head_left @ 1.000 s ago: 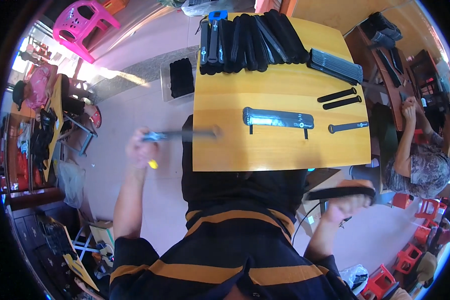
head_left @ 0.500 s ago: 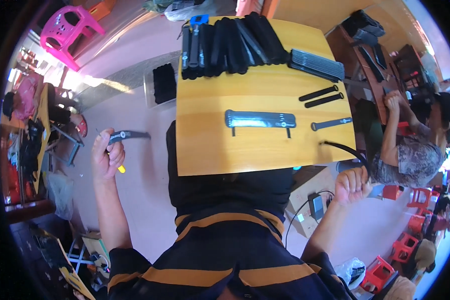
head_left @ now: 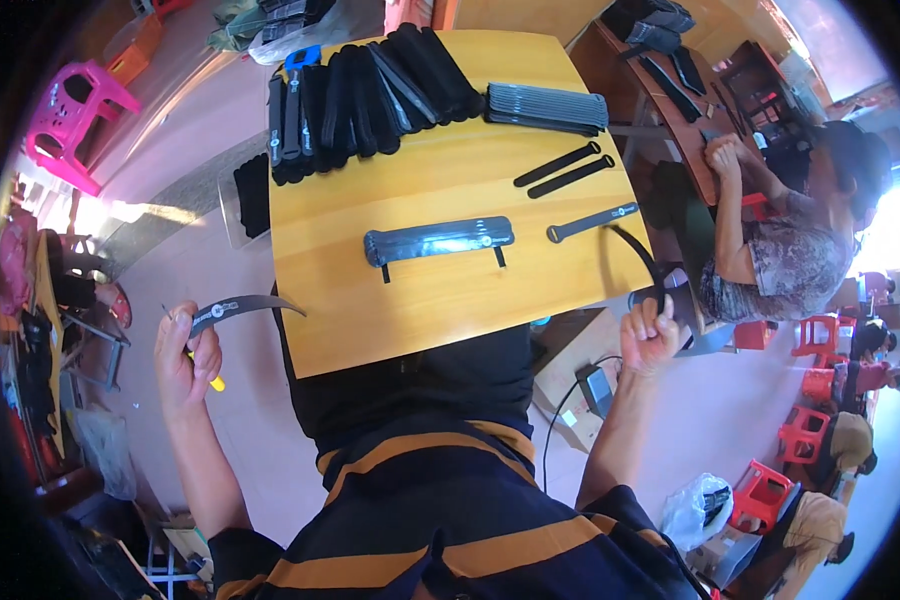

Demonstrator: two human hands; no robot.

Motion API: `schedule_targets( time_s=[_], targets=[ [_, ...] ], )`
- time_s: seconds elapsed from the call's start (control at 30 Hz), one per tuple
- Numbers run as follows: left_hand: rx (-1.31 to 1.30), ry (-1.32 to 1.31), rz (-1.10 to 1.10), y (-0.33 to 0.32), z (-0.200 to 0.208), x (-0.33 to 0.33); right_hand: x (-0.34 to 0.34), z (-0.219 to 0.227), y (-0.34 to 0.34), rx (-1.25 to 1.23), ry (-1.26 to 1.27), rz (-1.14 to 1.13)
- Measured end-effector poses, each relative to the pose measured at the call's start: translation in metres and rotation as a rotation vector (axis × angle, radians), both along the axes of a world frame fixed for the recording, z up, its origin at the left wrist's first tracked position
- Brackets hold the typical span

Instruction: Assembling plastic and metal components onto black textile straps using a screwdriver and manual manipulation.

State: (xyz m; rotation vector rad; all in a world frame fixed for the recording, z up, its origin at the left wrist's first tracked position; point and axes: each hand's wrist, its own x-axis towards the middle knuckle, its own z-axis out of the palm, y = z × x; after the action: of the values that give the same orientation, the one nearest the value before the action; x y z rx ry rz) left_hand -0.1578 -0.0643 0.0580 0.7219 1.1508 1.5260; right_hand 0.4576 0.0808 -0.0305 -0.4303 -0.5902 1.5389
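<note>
My left hand [head_left: 188, 360], off the table's left edge, is closed on a dark strap [head_left: 245, 306] with white print, its curved free end reaching over the table corner. A yellow-ended thing [head_left: 217, 384] sticks out below the same fingers; its kind is hidden. At the right edge, my right hand [head_left: 650, 338] pinches a black strap [head_left: 638, 248] that arches up over the tabletop. Between the hands, a glossy wrapped pack of straps [head_left: 440, 240] lies on the yellow table [head_left: 420, 320]. Right of it are a printed strap [head_left: 592, 222] and two black straps [head_left: 565, 172].
Along the table's far side lie a row of black strap bundles [head_left: 370, 95], a grey stack [head_left: 547, 107] and a blue object [head_left: 303, 58]. A clear box [head_left: 232, 212] with black goods stands left. A co-worker [head_left: 785, 240] sits at the right by a brown table [head_left: 660, 95].
The whole view has shifted, so the table sits further left. The left strap's free end now overlaps the table corner. My right hand has turned, its fingers pointing further up.
</note>
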Motion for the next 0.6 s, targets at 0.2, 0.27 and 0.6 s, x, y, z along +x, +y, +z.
schedule_targets(
  time_s=[0.2,0.27,0.6],
  targets=[
    [0.003,-0.004,-0.026,0.006,-0.004,0.002,-0.015,-0.048,-0.029,-0.14,-0.227,-0.223],
    [0.004,-0.003,-0.033,0.012,-0.001,0.005,-0.031,-0.054,-0.042,-0.158,-0.287,-0.27],
    [-0.034,0.037,-0.064,0.02,-0.001,0.017,-0.061,-0.052,-0.05,-0.375,-0.404,-0.21]
  ],
)
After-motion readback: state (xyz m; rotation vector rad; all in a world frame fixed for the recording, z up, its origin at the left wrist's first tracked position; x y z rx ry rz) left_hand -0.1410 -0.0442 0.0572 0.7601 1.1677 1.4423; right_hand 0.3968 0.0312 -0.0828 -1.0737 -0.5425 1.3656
